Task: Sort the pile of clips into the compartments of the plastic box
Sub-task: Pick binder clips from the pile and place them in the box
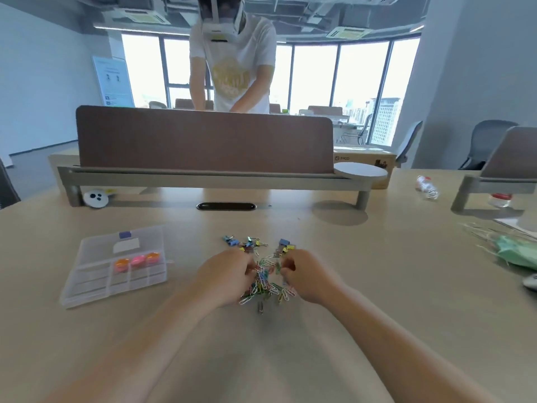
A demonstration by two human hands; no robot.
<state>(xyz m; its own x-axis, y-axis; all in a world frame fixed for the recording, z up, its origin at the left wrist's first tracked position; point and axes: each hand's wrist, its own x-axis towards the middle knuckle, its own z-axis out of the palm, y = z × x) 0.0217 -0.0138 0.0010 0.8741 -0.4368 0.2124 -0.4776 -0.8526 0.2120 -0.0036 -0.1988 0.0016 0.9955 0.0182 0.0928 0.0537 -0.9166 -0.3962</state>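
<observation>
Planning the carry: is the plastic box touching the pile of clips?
Apart. The head view shows bare table between the plastic box and the pile of clips.

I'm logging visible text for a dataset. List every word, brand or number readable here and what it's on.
"PICO": on the carton beside the divider.
The poster on the left wall: too blurred to read.
The T-shirt: yellow print, unreadable.
The bottle: label too small to read.
The plastic box and clips: no text shows.
</observation>
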